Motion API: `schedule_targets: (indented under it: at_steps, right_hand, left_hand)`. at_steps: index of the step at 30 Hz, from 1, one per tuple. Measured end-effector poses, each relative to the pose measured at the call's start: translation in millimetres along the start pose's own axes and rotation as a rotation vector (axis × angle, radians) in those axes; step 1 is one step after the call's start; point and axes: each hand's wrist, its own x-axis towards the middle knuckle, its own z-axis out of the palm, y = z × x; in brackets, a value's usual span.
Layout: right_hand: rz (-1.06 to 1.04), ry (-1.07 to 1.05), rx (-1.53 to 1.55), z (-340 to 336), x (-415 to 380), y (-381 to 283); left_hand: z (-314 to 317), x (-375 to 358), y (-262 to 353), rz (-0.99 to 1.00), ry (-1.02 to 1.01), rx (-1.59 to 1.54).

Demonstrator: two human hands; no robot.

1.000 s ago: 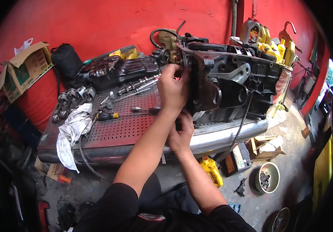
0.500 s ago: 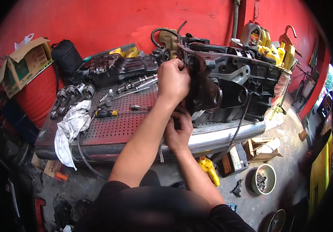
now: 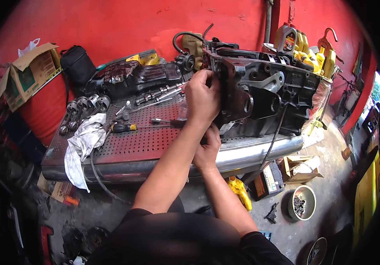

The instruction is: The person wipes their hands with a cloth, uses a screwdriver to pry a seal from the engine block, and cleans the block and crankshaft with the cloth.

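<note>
A dark engine block [image 3: 294, 90] stands on the perforated metal bench. My left hand [image 3: 202, 96] is at the block's left end face, its fingers curled in and their tips hidden. Lower down, my right hand [image 3: 208, 148] reaches under my left wrist to the bottom of that same end. Its fingers are bent, and my left forearm covers part of them. What either hand grips cannot be made out. A bracket with a pale arm [image 3: 267, 82] is on the block's near side. Left of my hands lies a yellow-and-black screwdriver [image 3: 123, 127].
Several pistons with rods [image 3: 83, 105], a white rag [image 3: 86, 137], a camshaft [image 3: 154, 93] and a black oil pan [image 3: 139, 76] occupy the bench [image 3: 137, 150]. Below stand a battery [image 3: 267, 181], a yellow bottle [image 3: 239, 192] and a bowl of small parts [image 3: 312, 198].
My right hand has moved up, further beneath my left wrist. My left hand has shifted slightly right along the block's end. The view has moved a little.
</note>
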Motion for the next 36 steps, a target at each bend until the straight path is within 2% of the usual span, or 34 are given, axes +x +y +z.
schedule_targets:
  at_steps: [4,7,8,10,12,16,17,18,20,23,27,31,34,35,36]
  right_hand:
    - [0.026,0.005,-0.017,2,-1,3]
    - [-0.032,-0.004,-0.023,1,-1,3]
    - [-0.018,-0.008,-0.045,-1,-4,4]
    - [-0.028,-0.046,-0.076,-5,1,7]
    - [-0.032,-0.04,-0.058,-7,2,3]
    - [0.023,-0.108,-0.052,-5,4,-1]
    - [0.03,-0.147,-0.065,-6,4,-2]
    - [0.037,-0.186,-0.078,-6,4,-3]
    - [0.018,-0.165,-0.058,-5,3,-2]
    - [-0.033,-0.114,-0.055,0,-1,12]
    - [0.031,-0.172,-0.062,-3,0,4]
    - [0.028,-0.198,-0.048,-4,2,-1]
    - [0.053,-0.105,-0.056,0,-1,14]
    - [0.094,-0.131,-0.076,-2,-6,25]
    - [0.06,-0.178,-0.084,-6,-4,19]
  left_hand:
    - [2,-1,-1,-0.015,0.02,-0.035]
    - [5,6,23,0.216,0.088,-0.08]
    - [-1,6,33,0.281,0.093,0.001]
    - [-33,3,28,0.244,0.394,-0.043]
    - [-60,-3,10,0.041,0.387,-0.271]
    - [-67,-3,0,0.042,0.228,-0.048]
    - [-59,-5,2,0.134,0.198,0.121]
    - [-49,-5,1,0.101,0.135,0.089]
    - [-29,-5,-5,0.419,0.14,0.227]
    - [-14,-3,-12,0.553,0.021,0.305]
    - [-14,-7,-13,0.623,0.014,0.395]
    - [-18,-18,1,0.56,-0.12,0.519]
    - [-47,-3,12,0.136,-0.584,0.535]
    - [-67,-5,17,-0.082,-0.791,0.365]
    - [-84,-15,6,-0.048,-0.719,0.354]
